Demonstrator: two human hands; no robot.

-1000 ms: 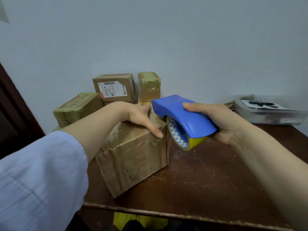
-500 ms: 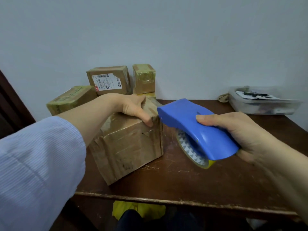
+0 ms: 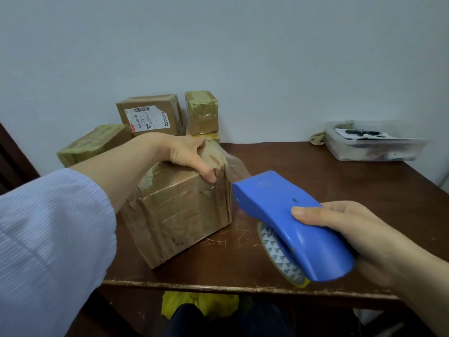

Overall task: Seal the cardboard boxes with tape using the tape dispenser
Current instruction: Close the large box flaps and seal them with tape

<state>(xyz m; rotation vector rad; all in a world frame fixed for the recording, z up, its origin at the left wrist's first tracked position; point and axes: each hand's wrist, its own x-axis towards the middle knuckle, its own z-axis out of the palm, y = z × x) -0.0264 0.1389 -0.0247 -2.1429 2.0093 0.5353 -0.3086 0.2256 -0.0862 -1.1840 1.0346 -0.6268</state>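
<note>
The left hand (image 3: 192, 155) is clamped on top of the cardboard box (image 3: 179, 215), fingers hooked over the far edge, thumb (image 3: 206, 172) pressing right at the near corner. That reads as an anchor. It pins the box to the counter (image 3: 315, 186) so it can't skid, and I'd say it holds the tape end flat as well. The box sits near the counter's front edge, one corner turned toward us, its faces shiny and wrinkled with tape.

Over to the right hand (image 3: 359, 234), wrapped firmly round the rear of the blue tape dispenser (image 3: 284, 215), thumb laid along the top of the shell. The dispenser hangs just beside the box's right face, nose pointing at it, low over the counter. Whether the tape roll (image 3: 279, 254) under the shell touches the wood, I cannot tell.

A faint strip of clear tape (image 3: 237, 167) appears to stretch from the box's top right edge to the dispenser's nose. That would explain the angle: pull away and down to lay the tape along the side. The next move, in my judgement, is to press it onto that right face and tear it on the cutter. The risk is the film twisting or sticking to itself.

At the back, three taped boxes (image 3: 150, 115) are parked by the wall, out of the working space, and a plastic tub (image 3: 371, 147) sits at the far right.
</note>
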